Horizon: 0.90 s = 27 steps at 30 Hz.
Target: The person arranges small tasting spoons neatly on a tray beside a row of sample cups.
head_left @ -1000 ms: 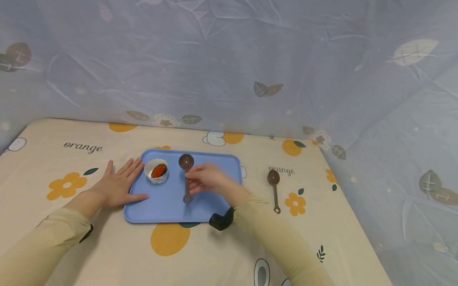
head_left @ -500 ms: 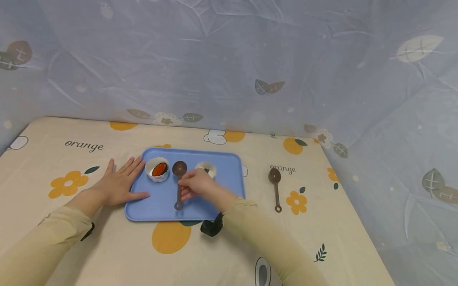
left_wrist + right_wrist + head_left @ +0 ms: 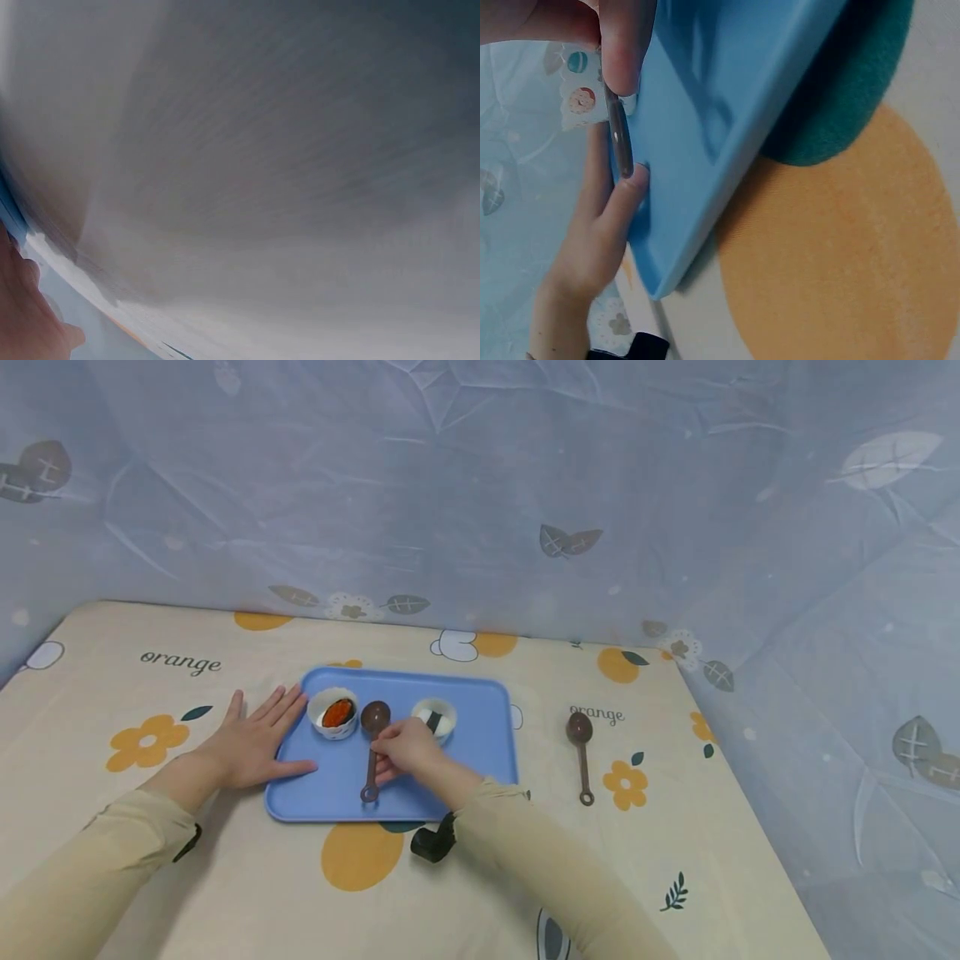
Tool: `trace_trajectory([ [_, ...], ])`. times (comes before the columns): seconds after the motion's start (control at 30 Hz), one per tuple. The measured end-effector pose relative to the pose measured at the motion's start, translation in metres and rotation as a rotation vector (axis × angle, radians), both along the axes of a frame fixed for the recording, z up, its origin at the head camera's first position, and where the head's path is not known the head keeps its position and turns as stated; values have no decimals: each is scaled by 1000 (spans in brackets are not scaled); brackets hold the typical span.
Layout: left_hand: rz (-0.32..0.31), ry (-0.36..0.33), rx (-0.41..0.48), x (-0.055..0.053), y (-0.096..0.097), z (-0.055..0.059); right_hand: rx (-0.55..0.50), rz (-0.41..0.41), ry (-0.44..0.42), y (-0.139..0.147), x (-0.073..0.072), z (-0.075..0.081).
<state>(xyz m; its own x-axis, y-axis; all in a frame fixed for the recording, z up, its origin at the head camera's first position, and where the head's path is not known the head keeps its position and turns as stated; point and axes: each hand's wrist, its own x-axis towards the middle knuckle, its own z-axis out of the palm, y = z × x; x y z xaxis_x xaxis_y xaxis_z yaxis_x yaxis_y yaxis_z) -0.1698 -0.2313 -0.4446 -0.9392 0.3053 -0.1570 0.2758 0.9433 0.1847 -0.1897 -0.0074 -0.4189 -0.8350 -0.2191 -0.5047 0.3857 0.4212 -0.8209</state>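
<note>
- Biggest in my feed is the grey-blue cloth (image 3: 480,485) hanging behind everything, printed with leaves.
- In front of it stretches the counter (image 3: 247,877), under a cream cover with orange flowers.
- On that I have the blue tray (image 3: 483,777); I judge it stiff, light and apt to slide, best steadied at the rim.
- My left grip (image 3: 243,752) lies flat with fingers spread, holding nothing, its thumb across the tray's left rim.
- My right grip (image 3: 408,747) pinches the held scoop (image 3: 376,718) by its handle, between thumb and fingers.
- That brown scoop is over the tray, between the two cups, its ring end toward me and casting a shadow. It looks like light, rigid, smooth plastic that could twist in a pinch; I'd hold mid-handle.
- The spare scoop (image 3: 579,727) lies on the counter, right of the tray.
- Two white cups: the left cup (image 3: 330,733) sits beside the held scoop, the right cup (image 3: 435,703) just beyond my right knuckles.
- Smallest are the orange-topped piece (image 3: 339,712) and the white piece with a dark band (image 3: 435,722), one per cup; softness I can't tell.
</note>
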Motion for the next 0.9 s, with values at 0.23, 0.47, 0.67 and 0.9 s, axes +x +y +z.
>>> trace_trajectory([
  [0.23,0,-5,3,-1,1,2,40,-13,19,-4,5,0],
  [0.47,5,-17,-9,-2,1,1,52,-38,18,-7,8,1],
  [0.67,4,-21,-7,-2,2,2,67,-26,39,-9,8,-3],
  [0.9,9,-26,-5,-2,0,1,114,4,52,-11,8,-5],
])
